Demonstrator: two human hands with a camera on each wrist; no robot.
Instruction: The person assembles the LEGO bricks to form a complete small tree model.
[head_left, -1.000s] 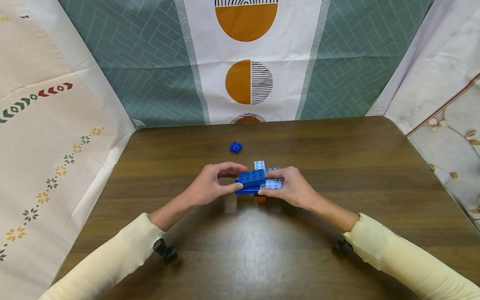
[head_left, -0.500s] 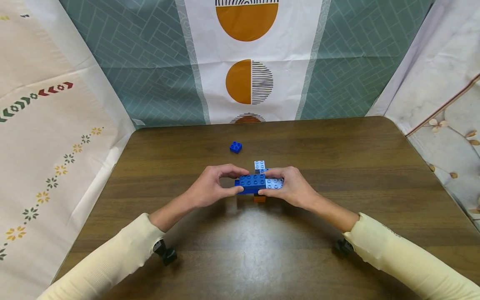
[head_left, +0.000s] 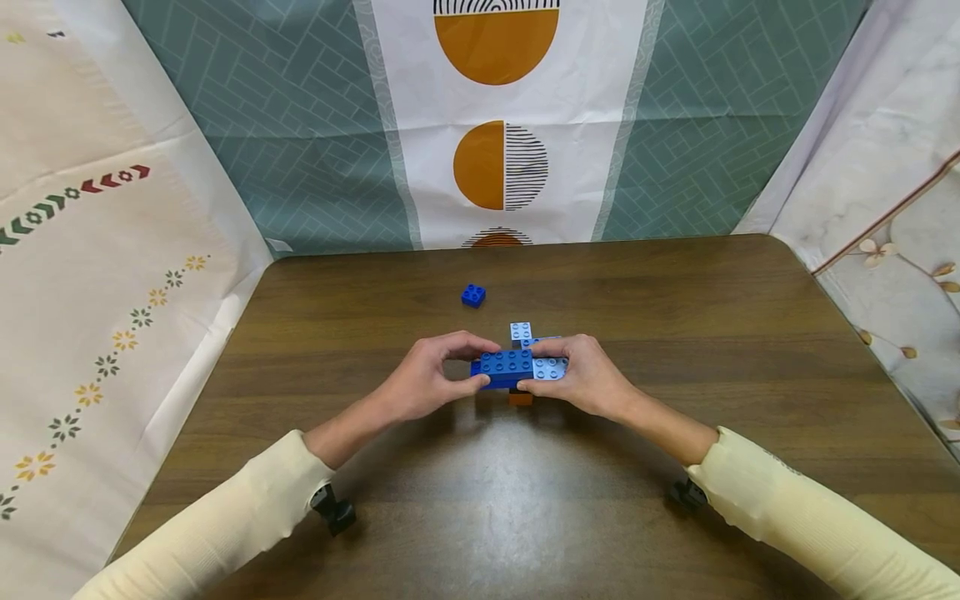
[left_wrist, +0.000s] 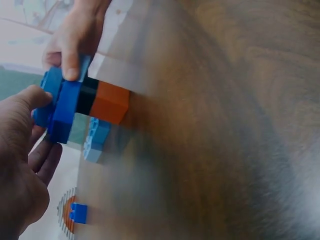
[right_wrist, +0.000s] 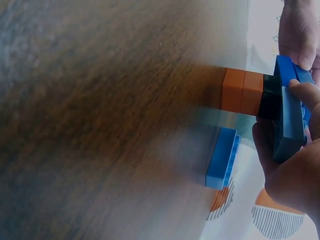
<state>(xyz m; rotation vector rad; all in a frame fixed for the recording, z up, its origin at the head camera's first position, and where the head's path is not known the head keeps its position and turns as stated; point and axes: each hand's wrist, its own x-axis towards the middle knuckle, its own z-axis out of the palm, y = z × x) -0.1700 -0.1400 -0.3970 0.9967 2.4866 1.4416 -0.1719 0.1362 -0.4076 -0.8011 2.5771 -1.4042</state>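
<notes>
Brown wooden table (head_left: 352, 308), patterned cloths (head_left: 315, 125) behind and at sides. Landmark: orange blocks (right_wrist: 242, 90), upright on table, black brick (right_wrist: 270, 95) on top. Above that, lower blue brick (left_wrist: 65, 110) and light-blue brick (head_left: 551, 367) side by side. Upper blue brick (head_left: 506, 365) rests over the lower one, above orange blocks, pinched by left hand (head_left: 429, 379). Right hand (head_left: 583, 375) grips light-blue brick; contact with upper blue brick, cannot tell. Small blue brick (head_left: 473, 296) beyond orange blocks, well apart.

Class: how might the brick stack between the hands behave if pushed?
The brick stack might tip: wide blue bricks overhang its narrow orange base. Its straight edges suggest it's stiff. A hard push could perhaps split it, since seams show between its layers.
</notes>
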